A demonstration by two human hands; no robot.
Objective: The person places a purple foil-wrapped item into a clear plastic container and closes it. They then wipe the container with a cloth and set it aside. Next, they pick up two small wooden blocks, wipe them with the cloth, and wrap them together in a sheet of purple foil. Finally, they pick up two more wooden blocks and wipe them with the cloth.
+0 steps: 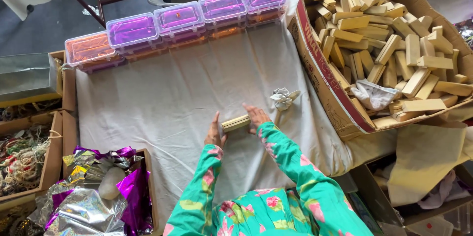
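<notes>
Where both hands meet, left hand (215, 135) and right hand (256, 117) flank wooden block (236, 123).

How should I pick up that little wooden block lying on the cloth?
The wooden block lies flat on the cloth, long and narrow, with the left hand at one end and the right hand at the other. Probably best to come from above and pinch its two long sides near the middle, since they look close together and free.
</notes>
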